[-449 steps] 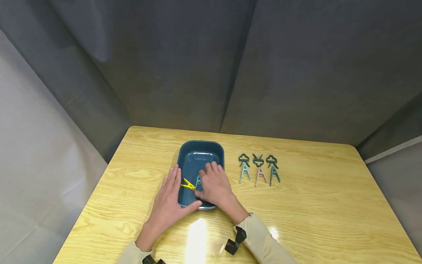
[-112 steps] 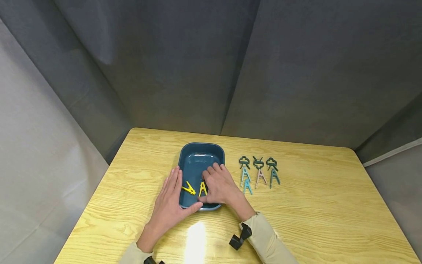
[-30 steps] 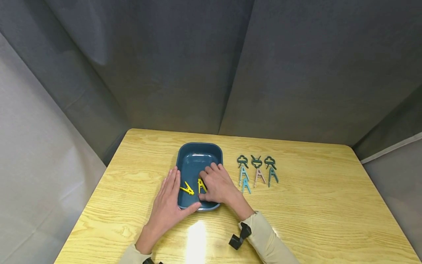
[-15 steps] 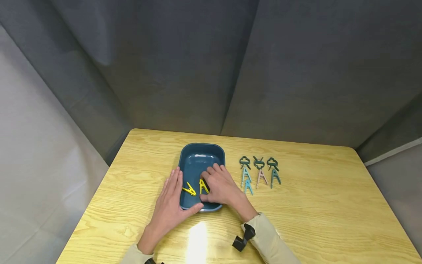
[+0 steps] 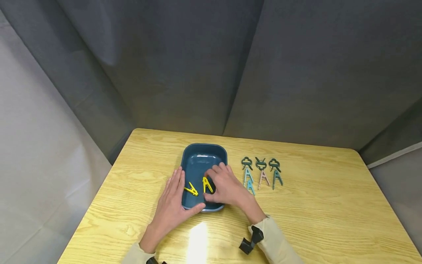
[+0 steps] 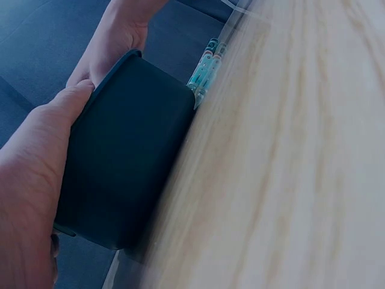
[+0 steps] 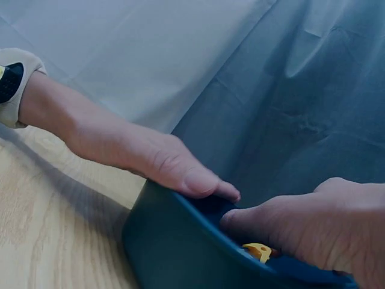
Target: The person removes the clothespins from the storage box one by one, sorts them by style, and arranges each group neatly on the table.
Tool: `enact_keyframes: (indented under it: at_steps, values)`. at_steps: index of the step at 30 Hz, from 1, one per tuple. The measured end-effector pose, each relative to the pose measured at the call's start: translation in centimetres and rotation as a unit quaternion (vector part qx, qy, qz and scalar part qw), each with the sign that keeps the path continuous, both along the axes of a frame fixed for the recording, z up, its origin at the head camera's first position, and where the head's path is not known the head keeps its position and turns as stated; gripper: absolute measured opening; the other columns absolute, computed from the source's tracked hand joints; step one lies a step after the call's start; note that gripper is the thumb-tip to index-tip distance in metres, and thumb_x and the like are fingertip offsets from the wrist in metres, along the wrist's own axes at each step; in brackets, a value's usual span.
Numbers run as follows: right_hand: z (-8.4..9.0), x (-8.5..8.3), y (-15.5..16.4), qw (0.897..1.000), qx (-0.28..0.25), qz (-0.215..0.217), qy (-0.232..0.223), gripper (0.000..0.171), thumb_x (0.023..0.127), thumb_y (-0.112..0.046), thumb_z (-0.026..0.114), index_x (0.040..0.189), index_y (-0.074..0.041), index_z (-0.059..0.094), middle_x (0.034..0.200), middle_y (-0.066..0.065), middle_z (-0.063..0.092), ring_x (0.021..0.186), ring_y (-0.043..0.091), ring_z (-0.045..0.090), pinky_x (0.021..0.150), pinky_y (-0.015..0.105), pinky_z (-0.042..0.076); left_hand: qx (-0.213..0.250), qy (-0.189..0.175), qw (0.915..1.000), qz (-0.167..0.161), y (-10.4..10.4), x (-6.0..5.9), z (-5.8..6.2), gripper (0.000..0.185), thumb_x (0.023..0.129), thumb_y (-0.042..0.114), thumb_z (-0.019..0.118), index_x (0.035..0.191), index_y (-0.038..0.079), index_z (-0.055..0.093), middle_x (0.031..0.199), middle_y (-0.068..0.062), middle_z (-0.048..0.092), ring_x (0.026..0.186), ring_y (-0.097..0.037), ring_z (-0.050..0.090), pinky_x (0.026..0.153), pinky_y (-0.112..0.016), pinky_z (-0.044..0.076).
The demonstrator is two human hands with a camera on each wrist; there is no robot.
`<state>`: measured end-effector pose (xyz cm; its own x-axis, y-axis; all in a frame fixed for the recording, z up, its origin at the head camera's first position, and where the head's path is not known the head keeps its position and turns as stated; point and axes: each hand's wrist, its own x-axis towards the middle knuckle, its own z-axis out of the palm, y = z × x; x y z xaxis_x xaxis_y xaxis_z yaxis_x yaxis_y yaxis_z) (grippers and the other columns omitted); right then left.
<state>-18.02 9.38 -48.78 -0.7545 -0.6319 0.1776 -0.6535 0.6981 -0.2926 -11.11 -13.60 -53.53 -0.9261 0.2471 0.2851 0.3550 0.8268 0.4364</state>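
My left hand (image 5: pixel 170 198) rests along the left side of a dark blue rectangular bin (image 5: pixel 203 147), fingers straight, thumb along the near rim. In the bin, my right hand (image 5: pixel 227 187) has its thumb and index finger curled about the two ends of a yellow clothespin (image 5: pixel 207 184); in the right wrist view only a bit of the yellow clothespin (image 7: pixel 260 251) shows beside the thumb. A second yellow clothespin (image 5: pixel 192 190) lies in the bin near the left wall. The right hand's other fingers hide the bin's right part.
Right of the bin, three dark green loop-shaped clips (image 5: pixel 261 164) lie in a row. Below them are a light blue clothespin (image 5: pixel 248 176), a pink clothespin (image 5: pixel 263 179) and a teal clothespin (image 5: pixel 277 179). A brighter blue clothespin (image 5: pixel 250 187) lies nearest. Grey curtains (image 5: pixel 184 73) stand behind the table.
Since the oldest frame, the bright blue clothespin has gone from the bin to the table. Over the last second the yellow clothespin at my right fingers has turned slightly; the left hand stays on the bin.
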Motion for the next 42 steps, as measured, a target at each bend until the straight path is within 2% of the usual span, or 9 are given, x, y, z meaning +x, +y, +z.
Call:
enact_keyframes:
  at_steps: [14,26,32,36,42]
  values:
    - [1.6,0.4,2.3,0.999,-0.004,-0.037,0.001,0.059,0.075,-0.044,0.089,0.118,-0.009,0.070,0.106,0.006,0.065,0.095,0.024,0.047,0.086,0.042,0.039,0.000,-0.009,1.0000,0.002,0.0,0.0,0.1,0.125,0.083,0.084,0.062,0.168,0.005,0.013,0.176,-0.008,0.006,0.162,-0.026,0.009,0.131,-0.045,0.012]
    - [2.3,1.1,4.0,0.998,-0.021,-0.059,-0.008,0.060,0.073,-0.043,0.088,0.118,-0.009,0.069,0.111,0.006,0.069,0.095,0.022,0.046,0.085,0.040,0.039,0.006,0.003,1.0000,-0.003,-0.1,0.0,0.1,0.126,0.083,0.082,0.065,0.167,0.003,0.014,0.176,-0.011,0.009,0.161,-0.031,0.013,0.129,-0.053,0.019]
    - [2.8,1.4,5.0,0.997,-0.028,-0.066,-0.002,0.061,0.072,-0.044,0.087,0.119,-0.009,0.068,0.112,0.007,0.070,0.098,0.024,0.048,0.089,0.044,0.041,0.006,0.005,1.0000,-0.001,0.0,-0.3,0.1,0.126,0.082,0.083,0.064,0.167,0.004,0.014,0.176,-0.010,0.008,0.162,-0.029,0.011,0.131,-0.044,0.011]
    - [3.2,2.1,6.3,0.997,-0.024,-0.075,0.001,0.061,0.070,-0.045,0.086,0.118,-0.011,0.068,0.114,0.005,0.070,0.101,0.024,0.051,0.090,0.045,0.042,0.010,0.015,0.9998,-0.007,0.0,-0.3,-0.1,0.126,0.082,0.082,0.066,0.166,0.002,0.017,0.175,-0.012,0.011,0.161,-0.033,0.015,0.132,-0.042,0.011]
    - [3.1,2.5,9.1,0.994,-0.047,-0.099,0.016,0.060,0.067,-0.037,0.086,0.116,-0.011,0.066,0.113,0.004,0.070,0.098,0.023,0.049,0.090,0.045,0.038,0.015,0.018,0.9997,-0.008,0.1,-0.3,-0.1,0.126,0.082,0.081,0.067,0.166,0.002,0.016,0.176,-0.008,0.006,0.161,-0.032,0.014,0.131,-0.043,0.012]
